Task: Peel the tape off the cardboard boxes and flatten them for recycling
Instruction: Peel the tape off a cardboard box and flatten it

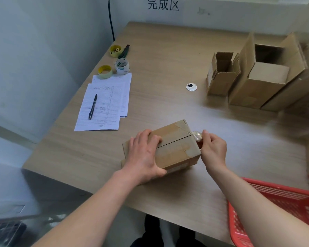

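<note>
The left hand [144, 154] is lying flat on the brown taped cardboard box [175, 148], fingers spread and pressing it onto the pale wooden table [168, 59] near its front edge. The right hand [213, 150] is pinching a crumpled clear strip of tape [197, 136] at the box's right end.

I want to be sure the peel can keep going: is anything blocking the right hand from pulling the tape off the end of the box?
Nothing visible does. The right hand already pinches the crumpled tape at the end of the box, the left hand holds the box down, and the table beside it is bare.
</note>
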`<control>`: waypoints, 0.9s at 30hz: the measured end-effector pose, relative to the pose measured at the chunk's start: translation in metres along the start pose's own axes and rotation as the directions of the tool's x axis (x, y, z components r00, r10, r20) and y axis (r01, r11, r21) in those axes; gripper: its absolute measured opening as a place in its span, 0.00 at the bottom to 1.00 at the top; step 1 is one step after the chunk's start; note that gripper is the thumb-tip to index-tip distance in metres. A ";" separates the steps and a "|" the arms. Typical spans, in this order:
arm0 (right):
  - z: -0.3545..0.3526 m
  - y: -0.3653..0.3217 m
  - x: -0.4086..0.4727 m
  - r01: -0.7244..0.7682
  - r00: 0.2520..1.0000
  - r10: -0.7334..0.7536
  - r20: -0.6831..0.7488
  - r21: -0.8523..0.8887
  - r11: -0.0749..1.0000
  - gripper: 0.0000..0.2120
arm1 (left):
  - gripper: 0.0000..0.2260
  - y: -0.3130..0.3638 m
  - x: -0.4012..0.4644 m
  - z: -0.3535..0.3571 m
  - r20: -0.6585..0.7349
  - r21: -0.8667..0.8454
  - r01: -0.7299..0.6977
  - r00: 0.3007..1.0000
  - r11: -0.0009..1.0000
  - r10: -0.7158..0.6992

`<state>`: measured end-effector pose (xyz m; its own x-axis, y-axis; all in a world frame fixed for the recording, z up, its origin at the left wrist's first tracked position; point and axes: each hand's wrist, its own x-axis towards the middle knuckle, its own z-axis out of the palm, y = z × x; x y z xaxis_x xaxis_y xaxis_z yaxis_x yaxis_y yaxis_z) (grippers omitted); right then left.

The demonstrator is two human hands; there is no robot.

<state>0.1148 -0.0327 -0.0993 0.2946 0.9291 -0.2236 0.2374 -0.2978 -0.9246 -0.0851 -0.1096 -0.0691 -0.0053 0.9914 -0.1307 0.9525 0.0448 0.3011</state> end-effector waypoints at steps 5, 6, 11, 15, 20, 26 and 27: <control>-0.002 0.000 0.005 -0.206 0.975 0.197 0.100 0.096 0.974 0.34 | 0.43 0.001 0.002 0.003 0.003 -0.002 0.010 1.000 1.000 -0.010; -0.003 0.001 0.006 -0.214 0.968 0.207 0.139 0.043 0.976 0.37 | 0.43 0.002 0.003 0.004 0.002 -0.002 0.010 1.000 1.000 -0.010; -0.007 0.010 0.012 -0.193 0.956 0.208 0.208 -0.086 0.977 0.21 | 0.42 0.006 0.007 0.008 0.003 0.007 -0.001 1.000 1.000 0.001; -0.004 0.015 0.017 -0.256 0.940 0.262 0.216 -0.059 0.965 0.20 | 0.42 0.006 0.008 0.010 -0.018 -0.019 -0.012 1.000 1.000 0.011; -0.016 0.011 0.017 -0.393 0.909 0.373 0.184 0.086 0.915 0.17 | 0.41 0.009 0.012 0.011 -0.026 -0.054 -0.053 0.998 0.997 0.052; -0.059 0.009 0.030 -0.424 0.889 0.457 -0.011 0.353 0.834 0.15 | 0.41 0.020 0.022 0.016 -0.021 -0.049 -0.110 0.994 0.993 0.109; -0.068 0.010 0.030 -0.374 0.909 0.413 -0.060 0.320 0.870 0.15 | 0.41 0.024 0.024 0.017 -0.020 -0.052 -0.123 0.992 0.991 0.122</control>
<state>0.1887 -0.0230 -0.0944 0.4217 0.7083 -0.5662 -0.1998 -0.5365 -0.8199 -0.0571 -0.0872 -0.0810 0.1047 0.9918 -0.0736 0.9290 -0.0711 0.3633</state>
